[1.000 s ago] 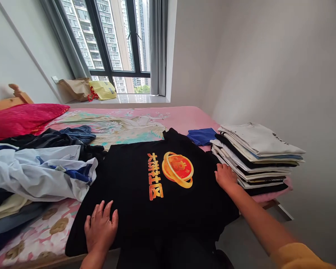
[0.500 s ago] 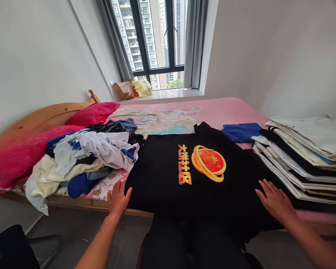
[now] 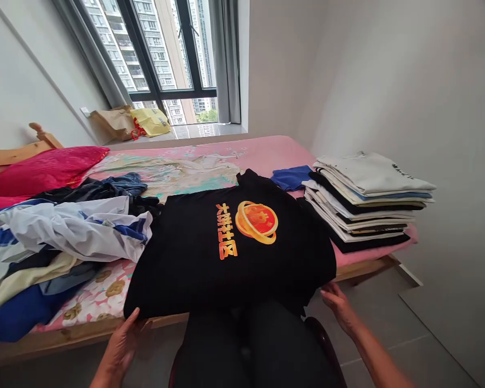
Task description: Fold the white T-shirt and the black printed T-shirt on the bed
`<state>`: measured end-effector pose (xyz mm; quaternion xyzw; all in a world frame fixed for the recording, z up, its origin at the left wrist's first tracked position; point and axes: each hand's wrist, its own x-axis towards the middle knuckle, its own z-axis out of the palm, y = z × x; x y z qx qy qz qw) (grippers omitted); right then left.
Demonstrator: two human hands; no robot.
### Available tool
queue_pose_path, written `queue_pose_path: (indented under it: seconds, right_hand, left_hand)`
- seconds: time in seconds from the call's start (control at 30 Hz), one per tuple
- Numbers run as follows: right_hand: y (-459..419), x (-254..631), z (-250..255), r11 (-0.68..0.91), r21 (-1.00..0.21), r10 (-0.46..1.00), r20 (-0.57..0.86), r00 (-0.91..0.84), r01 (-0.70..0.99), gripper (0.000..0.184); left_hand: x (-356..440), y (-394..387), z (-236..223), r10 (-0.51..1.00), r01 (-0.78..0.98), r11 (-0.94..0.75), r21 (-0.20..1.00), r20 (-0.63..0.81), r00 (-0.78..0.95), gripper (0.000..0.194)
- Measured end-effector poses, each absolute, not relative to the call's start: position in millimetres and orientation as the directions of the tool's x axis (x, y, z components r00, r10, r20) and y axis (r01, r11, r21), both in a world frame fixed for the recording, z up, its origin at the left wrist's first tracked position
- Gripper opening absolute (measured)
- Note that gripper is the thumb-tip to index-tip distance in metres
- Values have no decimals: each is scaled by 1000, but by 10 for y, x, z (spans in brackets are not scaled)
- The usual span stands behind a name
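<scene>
A black T-shirt (image 3: pixel 186 258) lies spread sideways over the bed's near edge and against my lap, its orange and yellow planet print and Chinese characters facing up. At the shirt's near left corner, my left hand (image 3: pixel 123 342) has its thumb on top and its fingers mostly hidden below the cloth. My right hand (image 3: pixel 341 307) is closed at the lower edge of the sleeve on the right, its fingertips partly under the fabric. Just beyond the shirt on the right stands a tall stack of folded clothes (image 3: pixel 372 178), with a folded blue garment (image 3: pixel 291 178) beside it.
A loose heap of clothes (image 3: pixel 76 226) covers the left of the bed, near a red pillow (image 3: pixel 44 170). The wooden bed edge (image 3: pixel 60 339) runs across in front of my legs. Paper bags (image 3: pixel 115 123) sit on the sill below the window.
My view has turned to the right. Both hands have gone from lying spread flat on the shirt to its near left corner and its right sleeve edge, which now sits folded in.
</scene>
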<state>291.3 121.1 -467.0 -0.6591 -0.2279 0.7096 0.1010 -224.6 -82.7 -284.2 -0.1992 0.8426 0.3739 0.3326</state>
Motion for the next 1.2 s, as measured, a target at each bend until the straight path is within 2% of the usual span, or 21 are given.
queue_pose_path:
  seconds: [0.07,0.13,0.23,0.33,0.4,0.5,0.6,0.77,0.9,1.07,1.2]
  right_hand:
    - [1357,2828,-4631,-893,-435,409,-891,-197,114,60]
    - [1401,2786,-4601,-913,-379,328,-902,-279,152,58]
    - [1285,2831,-4558,-900,-334,241,-916,-321,279,52]
    - [1139,2947,-4463,-886,-357,267,-914,-305,294,43]
    - [1130,3007,-4344,-900,-337,267,-928,-259,278,40]
    - [1275,3040,-4098,-931,-286,246,-950,-191,227,41]
    - [1485,3055,-3835,-943,-283,246,-946,-210,172,47]
    - [1607,3219,-3529,-895,-322,282,-945,-168,308,56]
    - [1484,3410,-3424,-875,-282,276,-958,-72,393,57]
    - [1370,3455,-3396,-881,-259,236,-966,-107,396,57]
    - [1375,3449,-3538,-880,-302,285,-953,-102,366,54]
  left_hand:
    - [-2288,-820,-2848,-77,-628,609,484,-752,-655,22]
    - [-2313,-885,-2846,-87,-650,596,472,-767,-636,15]
    - [-2349,-1048,-2829,-163,-705,561,435,-776,-609,28]
    - [-2392,-1154,-2767,-222,-712,598,368,-778,-588,17]
    - [-2418,-1154,-2690,-204,-683,644,346,-782,-589,14]
    - [-2435,-1066,-2538,-115,-613,684,395,-772,-626,18]
    - [-2391,-934,-2364,-56,-566,673,476,-730,-681,25]
    - [-2213,-882,-2108,-27,-533,677,508,-706,-708,23]
    - [-2079,-1094,-2009,-71,-571,676,467,-730,-680,23]
    - [-1933,-1225,-1968,-129,-630,666,400,-769,-626,26]
    - [-1950,-1179,-1995,-124,-641,655,401,-780,-614,25]
